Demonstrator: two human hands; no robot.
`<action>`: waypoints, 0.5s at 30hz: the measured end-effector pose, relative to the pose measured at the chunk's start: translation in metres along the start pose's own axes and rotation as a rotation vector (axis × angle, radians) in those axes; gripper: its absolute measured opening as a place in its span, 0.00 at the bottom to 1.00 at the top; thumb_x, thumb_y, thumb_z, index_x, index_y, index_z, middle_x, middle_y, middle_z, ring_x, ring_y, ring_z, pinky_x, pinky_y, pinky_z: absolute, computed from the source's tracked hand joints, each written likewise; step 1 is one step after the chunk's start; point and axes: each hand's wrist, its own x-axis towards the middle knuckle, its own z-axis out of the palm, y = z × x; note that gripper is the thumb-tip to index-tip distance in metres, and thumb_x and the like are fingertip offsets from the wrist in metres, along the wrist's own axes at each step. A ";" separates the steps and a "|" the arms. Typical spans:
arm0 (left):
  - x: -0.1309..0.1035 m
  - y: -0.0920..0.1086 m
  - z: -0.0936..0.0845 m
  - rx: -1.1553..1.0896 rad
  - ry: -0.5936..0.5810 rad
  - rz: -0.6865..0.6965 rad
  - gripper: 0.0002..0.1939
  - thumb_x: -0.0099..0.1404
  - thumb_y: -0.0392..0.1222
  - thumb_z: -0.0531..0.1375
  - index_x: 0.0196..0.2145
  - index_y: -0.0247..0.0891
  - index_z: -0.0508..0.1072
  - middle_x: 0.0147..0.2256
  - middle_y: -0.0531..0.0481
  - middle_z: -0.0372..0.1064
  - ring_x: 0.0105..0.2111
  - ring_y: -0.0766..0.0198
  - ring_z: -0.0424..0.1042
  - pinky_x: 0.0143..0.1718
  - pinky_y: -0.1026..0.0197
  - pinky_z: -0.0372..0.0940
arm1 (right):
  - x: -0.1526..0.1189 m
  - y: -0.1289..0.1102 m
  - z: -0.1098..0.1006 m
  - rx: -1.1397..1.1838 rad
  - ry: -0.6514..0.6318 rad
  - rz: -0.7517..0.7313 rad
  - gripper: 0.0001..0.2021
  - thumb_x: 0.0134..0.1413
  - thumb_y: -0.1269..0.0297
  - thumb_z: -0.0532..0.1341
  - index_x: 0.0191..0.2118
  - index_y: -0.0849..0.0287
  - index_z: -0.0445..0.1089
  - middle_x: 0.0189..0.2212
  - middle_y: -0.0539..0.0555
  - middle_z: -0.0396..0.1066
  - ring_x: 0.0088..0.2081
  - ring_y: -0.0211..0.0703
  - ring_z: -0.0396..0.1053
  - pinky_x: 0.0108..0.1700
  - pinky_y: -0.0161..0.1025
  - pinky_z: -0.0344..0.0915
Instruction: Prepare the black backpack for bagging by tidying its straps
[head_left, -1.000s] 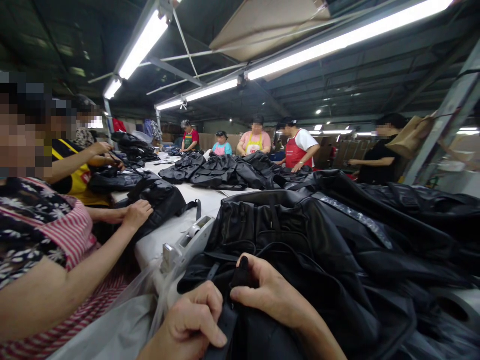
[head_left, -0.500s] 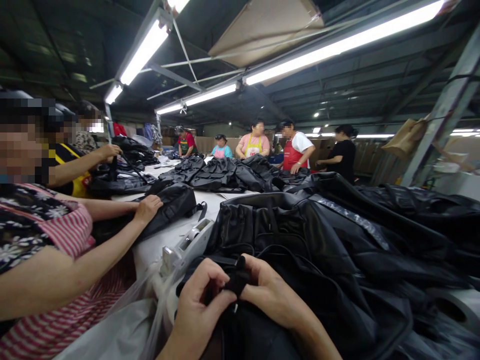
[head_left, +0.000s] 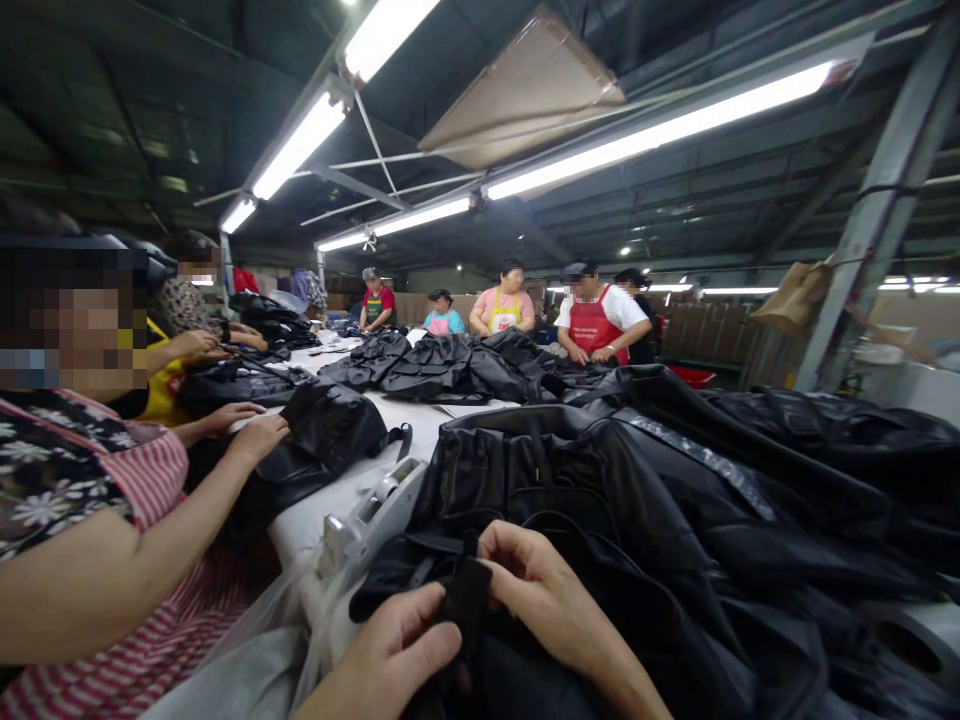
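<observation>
Low in the middle of the head view, my left hand (head_left: 397,650) pinches the lower left side of a black strap (head_left: 466,600). My right hand (head_left: 529,585) has its thumb and fingers closed on the upper right edge of the same strap. Black bag material lies beneath both hands. Just beyond them rests a black bag (head_left: 525,460) with front pockets and a zipper. Where the strap joins the bag cannot be made out against the dark material.
A white tape dispenser (head_left: 367,515) stands left of the bag on the white table (head_left: 319,515). Close on the left, a person in a striped apron (head_left: 146,465) handles a black bag. More black bags (head_left: 442,365) and several people are farther back. A white roll (head_left: 919,640) lies at right.
My left hand has moved down and left, and more of the strap shows between my hands. The neighbour's hands have shifted left on their bag. The camera view has tilted slightly up.
</observation>
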 end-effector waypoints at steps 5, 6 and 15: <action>-0.007 0.004 0.007 -0.260 0.078 -0.005 0.19 0.60 0.56 0.65 0.34 0.35 0.79 0.32 0.47 0.76 0.32 0.62 0.71 0.37 0.63 0.61 | -0.004 -0.008 -0.002 0.037 -0.015 0.009 0.13 0.56 0.55 0.60 0.27 0.57 0.62 0.19 0.45 0.63 0.21 0.33 0.57 0.25 0.32 0.53; -0.007 0.003 0.009 -0.304 0.083 0.005 0.20 0.59 0.57 0.65 0.34 0.35 0.79 0.31 0.47 0.76 0.32 0.62 0.71 0.37 0.64 0.61 | -0.004 -0.010 -0.002 0.035 -0.024 0.018 0.13 0.55 0.55 0.60 0.28 0.58 0.63 0.18 0.45 0.63 0.21 0.33 0.57 0.24 0.31 0.53; -0.009 -0.014 0.012 -0.052 0.224 0.229 0.19 0.66 0.58 0.58 0.32 0.39 0.75 0.29 0.51 0.72 0.30 0.63 0.68 0.33 0.65 0.61 | -0.024 -0.026 0.003 -0.229 0.238 -0.046 0.07 0.56 0.59 0.60 0.37 0.55 0.71 0.26 0.50 0.69 0.28 0.41 0.68 0.31 0.36 0.65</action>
